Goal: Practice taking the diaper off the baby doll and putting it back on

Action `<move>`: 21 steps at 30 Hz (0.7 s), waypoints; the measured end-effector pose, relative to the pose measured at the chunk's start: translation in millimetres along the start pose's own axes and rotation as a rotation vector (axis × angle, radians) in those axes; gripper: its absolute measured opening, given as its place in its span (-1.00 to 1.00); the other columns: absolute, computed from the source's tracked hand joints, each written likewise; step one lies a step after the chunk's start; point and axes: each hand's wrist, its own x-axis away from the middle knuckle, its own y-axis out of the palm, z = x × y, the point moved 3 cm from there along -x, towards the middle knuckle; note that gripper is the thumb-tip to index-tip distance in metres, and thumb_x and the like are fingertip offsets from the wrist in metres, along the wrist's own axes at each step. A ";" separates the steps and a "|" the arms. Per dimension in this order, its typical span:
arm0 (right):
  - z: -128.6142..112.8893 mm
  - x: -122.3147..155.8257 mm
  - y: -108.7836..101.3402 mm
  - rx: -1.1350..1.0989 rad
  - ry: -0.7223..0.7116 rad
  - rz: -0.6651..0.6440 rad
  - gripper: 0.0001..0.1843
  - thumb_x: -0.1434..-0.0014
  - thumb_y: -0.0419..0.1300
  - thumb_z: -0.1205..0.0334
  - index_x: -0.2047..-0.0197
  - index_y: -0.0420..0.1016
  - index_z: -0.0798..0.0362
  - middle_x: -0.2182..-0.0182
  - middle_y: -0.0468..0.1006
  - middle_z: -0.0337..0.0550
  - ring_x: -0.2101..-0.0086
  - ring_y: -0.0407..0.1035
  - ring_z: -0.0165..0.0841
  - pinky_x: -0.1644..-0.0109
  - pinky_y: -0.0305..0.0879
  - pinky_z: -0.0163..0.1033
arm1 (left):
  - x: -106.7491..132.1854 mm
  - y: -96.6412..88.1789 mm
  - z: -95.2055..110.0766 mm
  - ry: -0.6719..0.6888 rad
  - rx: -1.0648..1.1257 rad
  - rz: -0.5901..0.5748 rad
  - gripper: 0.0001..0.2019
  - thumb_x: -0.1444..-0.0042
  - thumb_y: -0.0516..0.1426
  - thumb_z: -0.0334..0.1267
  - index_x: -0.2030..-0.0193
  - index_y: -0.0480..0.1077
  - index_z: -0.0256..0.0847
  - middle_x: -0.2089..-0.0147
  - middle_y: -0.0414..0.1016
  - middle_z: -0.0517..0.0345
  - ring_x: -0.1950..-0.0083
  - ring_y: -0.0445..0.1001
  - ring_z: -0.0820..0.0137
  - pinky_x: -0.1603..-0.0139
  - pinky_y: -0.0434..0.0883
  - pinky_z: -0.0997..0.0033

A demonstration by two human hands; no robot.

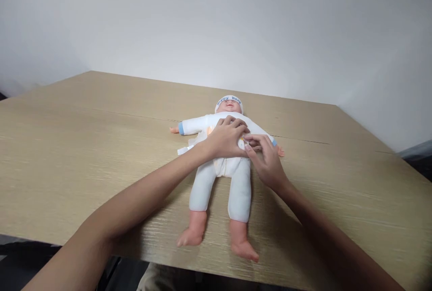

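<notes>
A baby doll (239, 196) in white clothes with blue cuffs lies on its back on the table, its feet pointing toward me. Around its hips is a white diaper (222, 168); a loose side tab (184, 150) sticks out at the left. My left hand (230, 138) lies across the diaper's front, fingers bent over its upper right part. At the diaper's right side, my right hand (266, 156) pinches its edge between thumb and fingers. Both hands nearly meet there, and they hide most of the waist.
The wooden table (101, 147) stretches out on both sides of the doll, with thin seams across its top. A pale wall (202, 30) rises behind it. The table's front edge runs just beyond the doll's feet, and part of a leg (162, 277) shows below.
</notes>
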 end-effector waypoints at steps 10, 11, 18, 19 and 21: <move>11.2 16.0 3.0 0.161 -0.323 -0.209 -0.32 -0.64 -0.01 0.02 -0.71 0.12 -0.07 -0.62 0.27 0.05 -0.58 0.15 -0.04 -0.64 0.14 0.29 | 12.3 -17.5 -10.6 0.112 0.312 0.061 -0.41 -0.33 0.30 0.03 -0.43 0.39 -0.10 -0.46 0.50 -0.10 -0.52 0.38 0.01 -0.58 0.30 -0.07; 10.9 15.6 2.5 0.164 -0.332 -0.216 -0.32 -0.64 -0.01 0.02 -0.72 0.11 -0.08 -0.63 0.26 0.03 -0.59 0.14 -0.05 -0.64 0.13 0.28 | 19.2 -21.6 -16.9 0.092 0.371 0.089 -0.45 -0.41 0.23 0.03 -0.45 0.36 -0.09 -0.50 0.47 -0.10 -0.54 0.38 0.05 -0.57 0.32 -0.04; -3.3 10.2 -7.7 0.260 -0.347 -0.162 -0.40 -0.64 0.00 0.05 -0.63 0.28 -0.08 -0.53 0.42 0.05 -0.51 0.26 0.00 -0.58 0.17 0.29 | 100.4 -31.8 -77.7 -0.127 0.228 0.220 -0.61 -0.55 0.06 0.00 -0.35 0.37 -0.13 -0.42 0.51 -0.13 -0.47 0.43 0.08 -0.54 0.33 -0.06; -8.4 7.7 -8.7 0.278 -0.349 -0.124 -0.44 -0.63 0.03 0.06 -0.59 0.35 -0.08 -0.49 0.46 0.07 -0.47 0.31 0.02 -0.55 0.21 0.29 | 110.6 -31.4 -84.0 -0.159 0.195 0.212 -0.62 -0.54 0.06 0.00 -0.33 0.37 -0.14 -0.39 0.52 -0.13 -0.43 0.44 0.07 -0.51 0.36 -0.07; -22.2 0.4 -8.2 0.316 -0.355 -0.038 -0.54 -0.60 0.10 0.08 -0.45 0.49 -0.06 -0.36 0.58 0.11 -0.33 0.43 0.04 -0.44 0.30 0.27 | 125.9 -30.0 -93.2 -0.242 0.129 0.207 -0.66 -0.52 0.07 0.00 -0.24 0.39 -0.15 -0.28 0.56 -0.13 -0.33 0.48 0.05 -0.42 0.42 -0.08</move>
